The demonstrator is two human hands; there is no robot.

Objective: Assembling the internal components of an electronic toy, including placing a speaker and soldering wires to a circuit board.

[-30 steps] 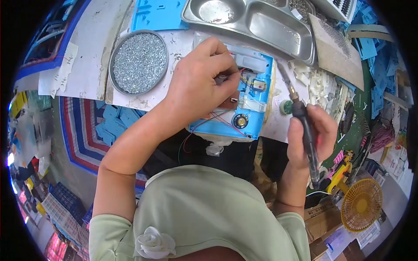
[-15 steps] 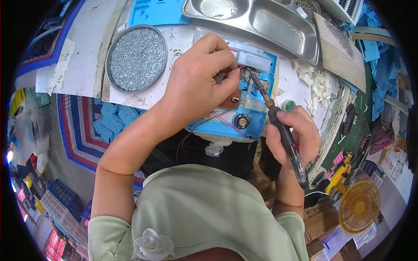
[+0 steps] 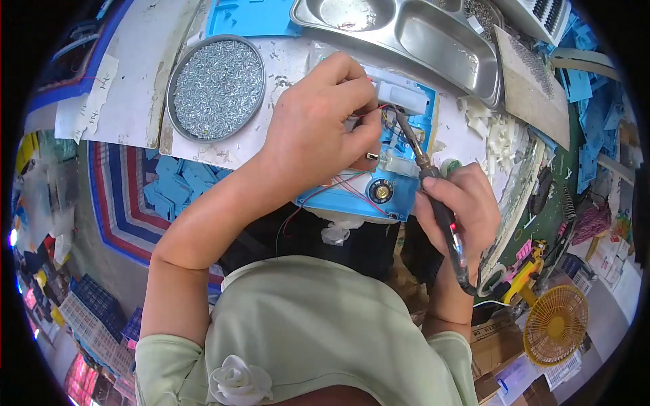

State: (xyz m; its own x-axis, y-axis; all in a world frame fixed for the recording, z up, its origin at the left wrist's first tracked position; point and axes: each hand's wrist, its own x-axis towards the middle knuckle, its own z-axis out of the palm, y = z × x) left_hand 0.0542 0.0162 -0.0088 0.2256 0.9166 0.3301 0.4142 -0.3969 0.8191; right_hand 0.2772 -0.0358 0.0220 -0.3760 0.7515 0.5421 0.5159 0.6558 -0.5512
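My right hand (image 3: pixel 467 206) grips the dark handle of a soldering iron (image 3: pixel 441 211). Its tip reaches the wiring inside a blue plastic housing (image 3: pixel 406 196), below a whitish block. Over the left part of that housing, my left hand (image 3: pixel 332 111) is closed with its fingers pinched on a thin red wire (image 3: pixel 382 106). The wire's end is close to the iron's tip; whether they touch I cannot tell. A small round speaker (image 3: pixel 380 191) sits in the near part of the housing, with red and dark wires trailing toward me. My left hand hides part of the circuit board.
A round tray of small screws (image 3: pixel 217 88) stands at the left. Behind the housing lies a steel compartment tray (image 3: pixel 443 47). White plastic pieces (image 3: pixel 501 139) are heaped at the right, beside a green-edged roll (image 3: pixel 450 166). A yellow fan (image 3: pixel 556 325) stands lower right.
The whole view has shifted slightly, with the bench things a little farther right. Both hands keep their grips, and the iron's tip stays among the wires.
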